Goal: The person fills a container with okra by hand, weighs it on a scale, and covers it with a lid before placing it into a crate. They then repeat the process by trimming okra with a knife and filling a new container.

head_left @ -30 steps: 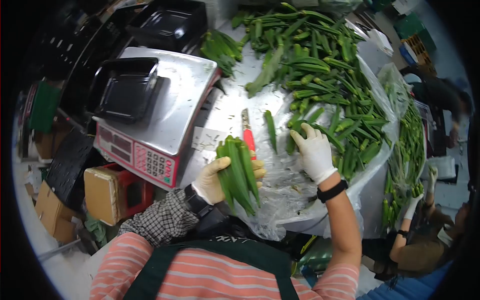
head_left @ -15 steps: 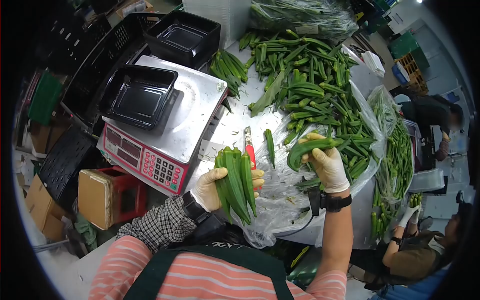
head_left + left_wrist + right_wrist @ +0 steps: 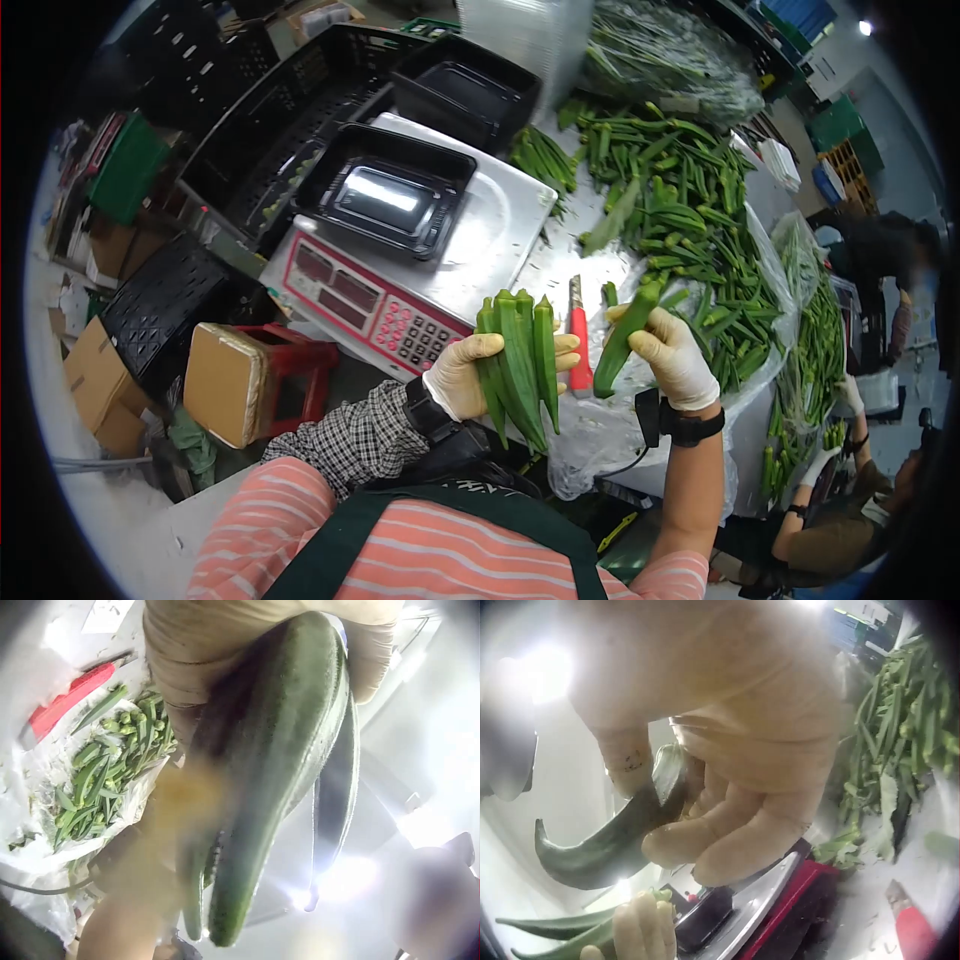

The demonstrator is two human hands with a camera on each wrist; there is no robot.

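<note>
Left grip: my left hand (image 3: 458,380) is closed round a bunch of okra (image 3: 517,360), thumb at the near side, fingers behind and showing past the far side.
Bunch: several pods side by side, stem ends pointing away from my body, tips towards it, all held up above the desk (image 3: 560,250).
Right grip: my right hand (image 3: 682,368) pinches one okra pod (image 3: 628,340) between thumb and curled fingers.
Single pod: in the air just right of the bunch, apart from it (curved like a hook, as my right wrist view shows), its stem end at my fingers and its tip free.
Knife: the red-handled knife (image 3: 580,345) lies between my hands as I look down, blade pointing away from me.
Okra pile: the big loose pile (image 3: 700,235) is spread over the desk beyond my right hand, partly on clear plastic (image 3: 592,440).
Small heap: a few more pods (image 3: 543,162) lie beside the far right corner of the scale.
Scale: the scale (image 3: 505,215), metal plate and red-edged key panel, is ahead of my left hand.
Trays: one black tray (image 3: 385,205) sits on the scale; another black tray (image 3: 465,98) is just behind it.
Far right: a long plastic bag of okra (image 3: 815,335), and past it another person (image 3: 845,520) with gloved hands near some pods.
Left side: a padded red stool (image 3: 228,385) stands below the scale.
</note>
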